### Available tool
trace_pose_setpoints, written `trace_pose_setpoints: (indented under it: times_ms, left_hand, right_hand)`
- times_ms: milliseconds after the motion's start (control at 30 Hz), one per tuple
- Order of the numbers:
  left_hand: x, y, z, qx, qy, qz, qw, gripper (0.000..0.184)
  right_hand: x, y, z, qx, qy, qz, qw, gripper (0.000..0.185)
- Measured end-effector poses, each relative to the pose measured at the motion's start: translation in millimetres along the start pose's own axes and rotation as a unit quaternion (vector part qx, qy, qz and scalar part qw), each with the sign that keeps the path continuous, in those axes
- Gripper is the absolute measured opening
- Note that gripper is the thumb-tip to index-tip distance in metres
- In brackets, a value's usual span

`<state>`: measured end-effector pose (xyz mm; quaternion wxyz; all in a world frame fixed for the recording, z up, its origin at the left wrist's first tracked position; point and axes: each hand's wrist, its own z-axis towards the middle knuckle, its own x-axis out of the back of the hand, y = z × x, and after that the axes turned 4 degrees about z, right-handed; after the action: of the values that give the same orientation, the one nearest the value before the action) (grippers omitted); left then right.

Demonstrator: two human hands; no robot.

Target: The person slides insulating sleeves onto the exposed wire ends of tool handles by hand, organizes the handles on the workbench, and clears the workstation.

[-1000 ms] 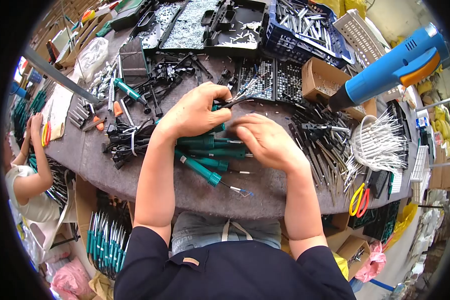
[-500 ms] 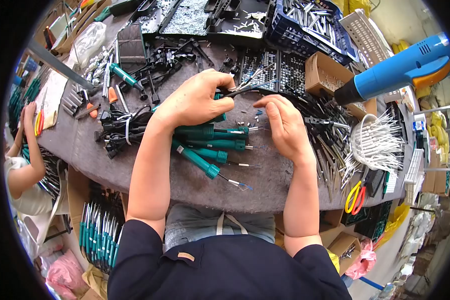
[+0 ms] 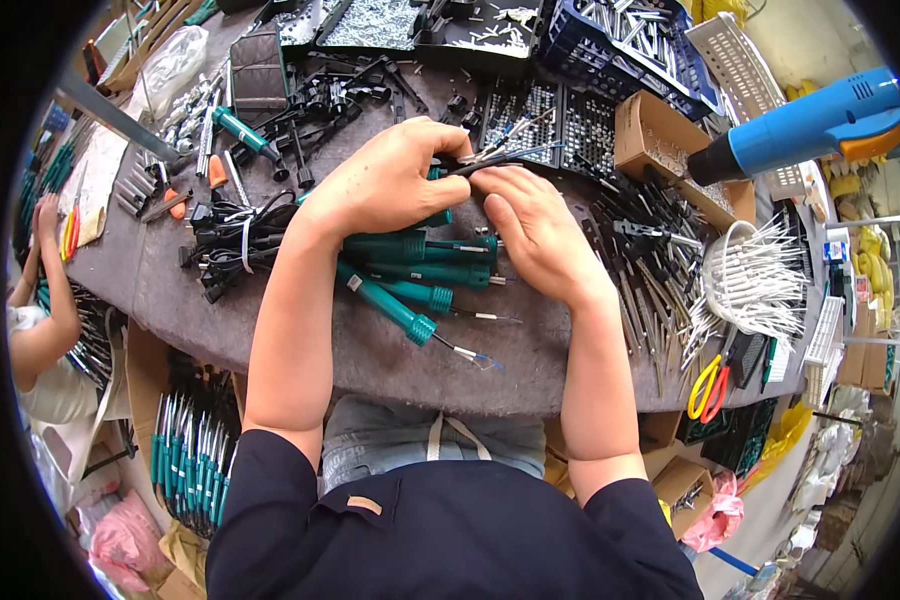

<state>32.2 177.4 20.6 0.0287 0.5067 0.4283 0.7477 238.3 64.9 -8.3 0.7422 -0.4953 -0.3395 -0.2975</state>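
Note:
My left hand (image 3: 380, 185) is closed around a green handle (image 3: 438, 214), its thumb and index finger pinching a dark cable whose thin wires (image 3: 530, 154) fan out to the right. Close beside it, my right hand (image 3: 540, 235) has its fingers stretched out with their tips at the cable; the thumb lies lower and apart. Below my hands, several green handles (image 3: 389, 310) lie side by side on the table, with wire ends sticking out to the right.
Bundled black cables (image 3: 235, 240) lie left. A blue heat gun (image 3: 810, 125) hangs at the right, above a round container of white parts (image 3: 755, 280). Yellow-red scissors (image 3: 708, 388) lie near the front edge. Black trays (image 3: 470, 58) stand behind. Another person's arm (image 3: 58, 300) shows far left.
My right hand has moved left and up to my left hand, after moving away from it a moment earlier. My left hand keeps its hold. The view has shifted slightly.

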Motion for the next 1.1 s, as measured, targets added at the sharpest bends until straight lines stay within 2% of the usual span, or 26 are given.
trace_pose_setpoints:
  times_ms: [100, 200, 233, 300, 367, 567, 667, 767, 867, 900, 1000, 1100]
  left_hand:
    - [2, 1, 0, 0.002, 0.001, 0.007, 1.000, 0.028]
    - [-1, -4, 0, -0.020, 0.013, 0.017, 1.000, 0.027]
    - [-1, -2, -1, -0.022, 0.013, 0.020, 0.999, 0.027]
    - [-4, -1, -3, -0.024, 0.011, 0.027, 0.999, 0.026]
    - [-7, -4, -3, -0.027, 0.016, 0.038, 0.999, 0.026]
    - [-9, -5, -3, -0.049, 0.003, 0.048, 0.998, 0.027]
    - [-10, -1, -5, -0.029, 0.008, 0.016, 0.999, 0.035]
    - [-8, 10, -8, -0.009, -0.022, 0.008, 1.000, 0.048]
    - [-10, 9, -5, -0.056, -0.040, 0.088, 0.994, 0.061]
    - [-4, 18, -6, -0.025, -0.063, 0.076, 0.995, 0.063]
    - [-1, 17, -6, -0.031, -0.064, 0.024, 0.997, 0.057]
    - [-2, 14, -5, -0.014, -0.073, 0.057, 0.996, 0.051]
  right_hand:
    - [17, 12, -9, -0.053, -0.085, 0.110, 0.989, 0.038]
    - [27, 3, -23, -0.067, -0.058, 0.121, 0.989, 0.038]
    - [22, -1, -24, -0.057, -0.021, 0.128, 0.990, 0.025]
    - [21, -14, -22, -0.050, -0.028, 0.092, 0.994, 0.018]
    - [25, -20, -23, -0.053, -0.031, 0.057, 0.997, 0.025]
    - [27, -15, -25, -0.074, -0.098, 0.035, 0.992, 0.016]
    - [22, -14, -22, -0.076, 0.002, 0.076, 0.994, 0.014]
    - [14, -14, -18, -0.071, 0.050, 0.071, 0.994, 0.014]
    - [6, -9, -15, -0.030, 0.092, 0.056, 0.994, 0.016]
    - [3, -7, -14, -0.022, 0.097, 0.054, 0.994, 0.016]
    - [-1, -5, -14, -0.019, 0.110, 0.050, 0.992, 0.017]
    - [-2, -7, -11, -0.032, 0.127, 0.069, 0.989, 0.018]
